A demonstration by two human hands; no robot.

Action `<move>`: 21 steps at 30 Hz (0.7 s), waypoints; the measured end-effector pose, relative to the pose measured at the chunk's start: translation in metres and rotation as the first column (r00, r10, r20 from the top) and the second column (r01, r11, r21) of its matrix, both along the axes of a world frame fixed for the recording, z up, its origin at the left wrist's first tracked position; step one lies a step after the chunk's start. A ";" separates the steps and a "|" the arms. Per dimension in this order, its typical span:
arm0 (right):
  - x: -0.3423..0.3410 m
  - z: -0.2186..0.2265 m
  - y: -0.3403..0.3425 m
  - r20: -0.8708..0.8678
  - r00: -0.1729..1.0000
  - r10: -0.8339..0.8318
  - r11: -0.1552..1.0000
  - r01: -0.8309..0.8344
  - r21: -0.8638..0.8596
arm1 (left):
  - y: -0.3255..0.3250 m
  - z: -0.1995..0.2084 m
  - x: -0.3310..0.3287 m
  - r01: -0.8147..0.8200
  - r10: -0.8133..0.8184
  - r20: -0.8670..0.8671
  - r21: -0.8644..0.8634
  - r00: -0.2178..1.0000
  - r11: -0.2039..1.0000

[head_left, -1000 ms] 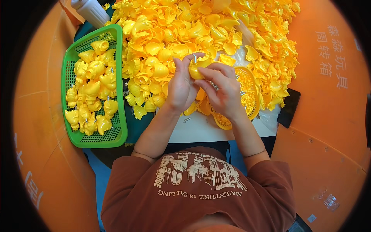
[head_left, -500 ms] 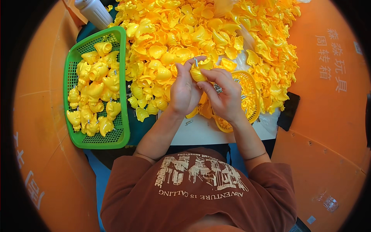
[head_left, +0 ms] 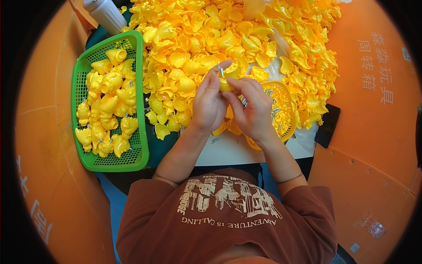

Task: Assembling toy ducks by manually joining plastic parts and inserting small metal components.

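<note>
Between my two hands, in front of the big heap, is a small yellow plastic shell piece [head_left: 225, 84] with a silvery metal pin [head_left: 220, 71] standing up from it. My left hand [head_left: 208, 103] has its thumb and fingers closed about the piece from the left. With thumb and forefinger my right hand [head_left: 250, 103] pinches it from the right. Beneath my right hand sits a yellow plastic basket [head_left: 291, 125] holding small yellow parts and metal pins, partly hidden by that hand. A loose metal pin [head_left: 215, 140] lies on the white tabletop near my left wrist.
A green basket [head_left: 141, 114] of joined yellow toy pieces [head_left: 107, 105] stands at the left. The heap of yellow shells [head_left: 189, 44] fills the back. A white bottle [head_left: 105, 16] is at the far left, a dark phone [head_left: 328, 126] at the right. Orange boxes [head_left: 369, 145] flank the table.
My left thumb has come up and closed in against the yellow shell piece. Both hands stay in nearly the same place, with the metal pin slightly to the left.
</note>
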State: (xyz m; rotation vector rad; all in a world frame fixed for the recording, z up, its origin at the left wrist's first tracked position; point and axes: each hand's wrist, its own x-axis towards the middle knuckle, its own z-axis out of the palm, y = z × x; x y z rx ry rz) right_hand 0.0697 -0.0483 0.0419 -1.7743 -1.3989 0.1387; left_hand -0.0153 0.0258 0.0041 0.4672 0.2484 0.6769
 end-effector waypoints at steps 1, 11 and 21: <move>0.000 0.001 0.003 -0.028 1.000 0.013 1.000 -0.013 0.001 | 0.002 0.000 -0.001 0.005 -0.002 0.054 -0.061 0.999 0.998; 0.011 0.005 0.006 -0.339 0.939 0.060 0.994 -0.086 -0.062 | 0.006 0.003 -0.001 0.040 -0.026 0.083 -0.180 0.996 0.983; 0.001 0.006 0.008 -0.266 0.963 0.053 0.998 -0.058 -0.012 | 0.003 0.002 -0.004 0.074 -0.015 0.195 -0.299 0.981 0.951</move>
